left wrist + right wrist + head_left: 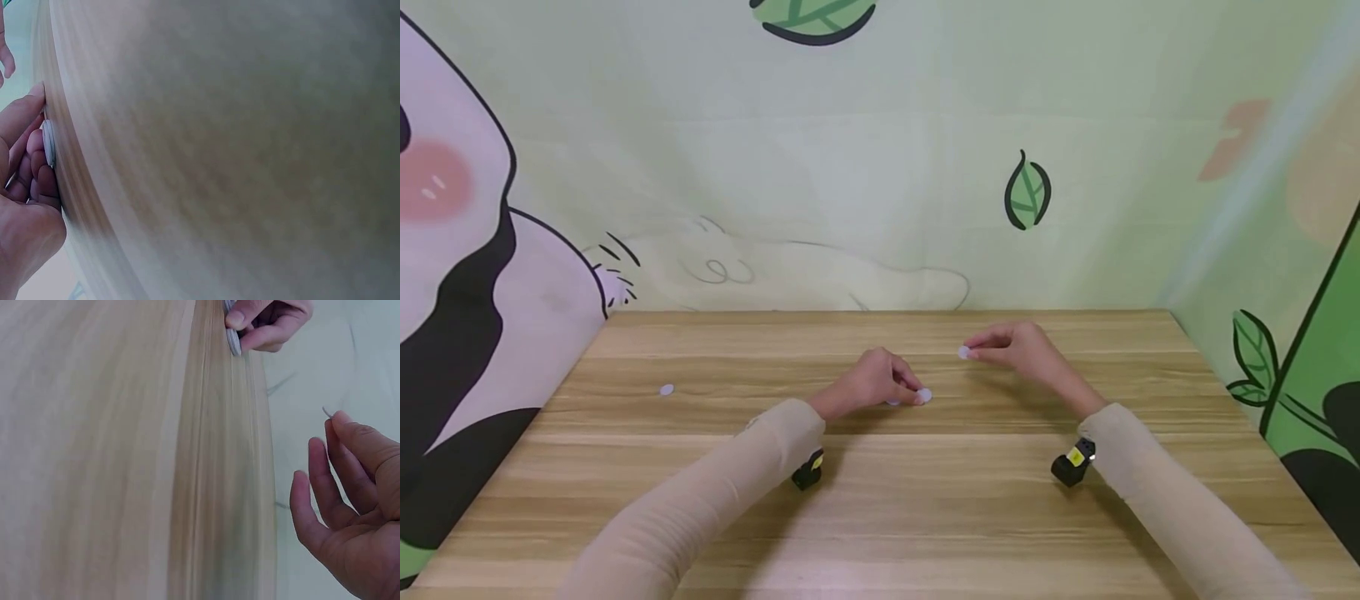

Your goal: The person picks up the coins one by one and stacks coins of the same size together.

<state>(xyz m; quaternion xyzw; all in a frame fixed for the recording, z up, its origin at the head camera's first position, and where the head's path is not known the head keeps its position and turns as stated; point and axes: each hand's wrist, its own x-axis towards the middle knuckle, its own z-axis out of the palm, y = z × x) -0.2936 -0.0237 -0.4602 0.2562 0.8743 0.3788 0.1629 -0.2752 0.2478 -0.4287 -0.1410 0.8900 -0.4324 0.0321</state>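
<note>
My right hand [1026, 350] is raised above the table, pinching a small round white disc [964, 352] between thumb and fingertip. Edge-on in the right wrist view, that thin disc [327, 412] shows at the fingertips, the other fingers spread apart. Lower and to the left, my left hand [874, 380] is close to the tabletop, its thumb and finger at another white disc [925, 395]. Partly hidden under this hand are more white discs [892, 402]; the left wrist view shows what looks like a small stack [49, 144] beside the curled fingers.
A single white disc [667, 389] lies apart on the left of the wooden table [940, 517]. Behind the table's far edge hangs a printed green backdrop [910, 167]. Each wrist carries a small black camera, such as the right one [1070, 467].
</note>
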